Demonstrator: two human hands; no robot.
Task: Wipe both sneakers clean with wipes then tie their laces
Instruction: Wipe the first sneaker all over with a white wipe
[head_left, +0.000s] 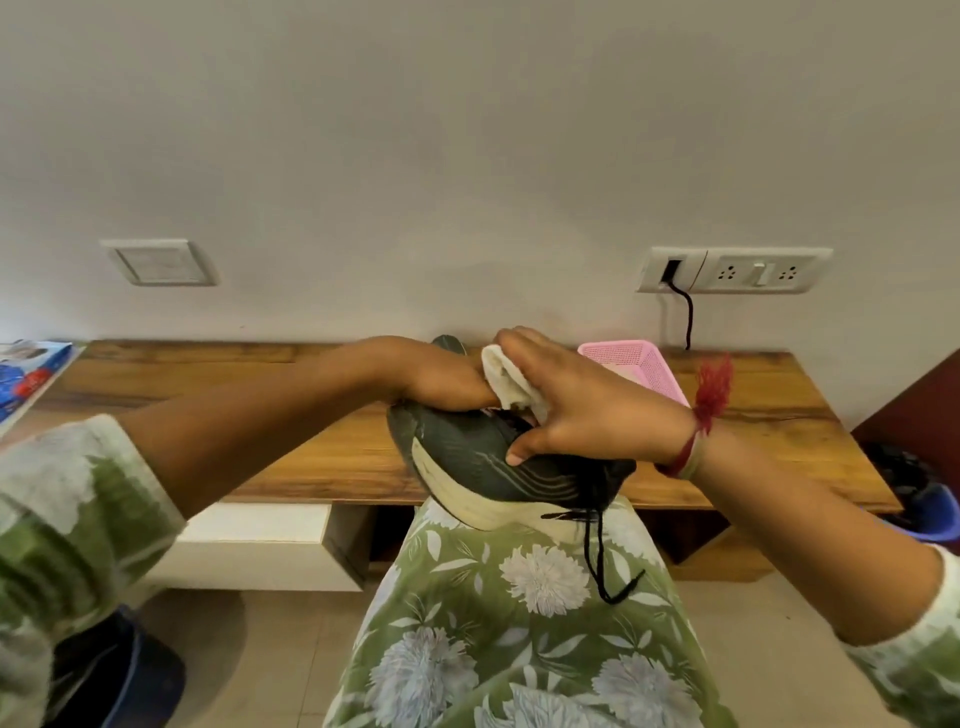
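1. The person's lap (519, 623), in green flowered cloth, serves as the work surface. The sneaker (483, 467) rests on the knee, so it stays steady and close to the eyes without being carried.
2. The sneaker lies on its side, its pale sole toward the camera and its dark upper turned up to the hands. This looks chosen to put the part being cleaned in reach. Its black laces (597, 551) hang loose down over the lap, untied, which leaves them out of the way of the wiping.
3. The right hand (576, 410) is closed on the white wipe (511, 382), bunched under the fingers and pressed near the shoe's opening; its thumb hooks over the upper for purchase.
4. The left hand (441, 379) is curled over the far end of the sneaker and clamps it down against the knee. I judge this a brace, so the rubbing does not roll the shoe.
5. Beyond the hands runs a wooden table (234, 415). A pink basket (639, 369) stands on it, just behind the right hand, within easy reach; what it holds cannot be seen.
6. A dark shape (449, 343) shows above the left hand; it may be the second sneaker, but I cannot tell.
7. The task seems to be in its wiping stage, with tying not yet begun.
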